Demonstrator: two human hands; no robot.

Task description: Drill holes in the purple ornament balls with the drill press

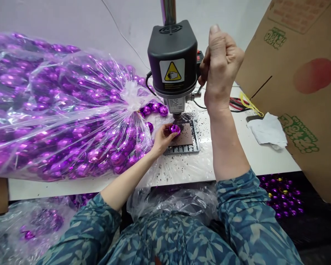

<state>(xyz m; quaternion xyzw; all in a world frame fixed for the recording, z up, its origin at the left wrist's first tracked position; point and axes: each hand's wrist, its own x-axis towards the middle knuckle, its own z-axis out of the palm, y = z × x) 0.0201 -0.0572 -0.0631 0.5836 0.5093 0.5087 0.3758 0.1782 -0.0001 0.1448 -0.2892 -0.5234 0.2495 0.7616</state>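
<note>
Between the thumb and fingers of my left hand is a shiny purple faceted ball. It is held over a brown square board on the slotted metal base, just below the tip of a black bench drill press. My right hand is raised beside the machine's head, its fingers curled round a lever that is mostly hidden by the hand. Dark shavings lie around the base. Several more purple balls are on the table behind my left hand.
A big tied clear bag of purple balls fills the table's left side. A cardboard box stands at right, near a white cloth and cables. More purple balls lie below the table, and plastic bags hang or lie there.
</note>
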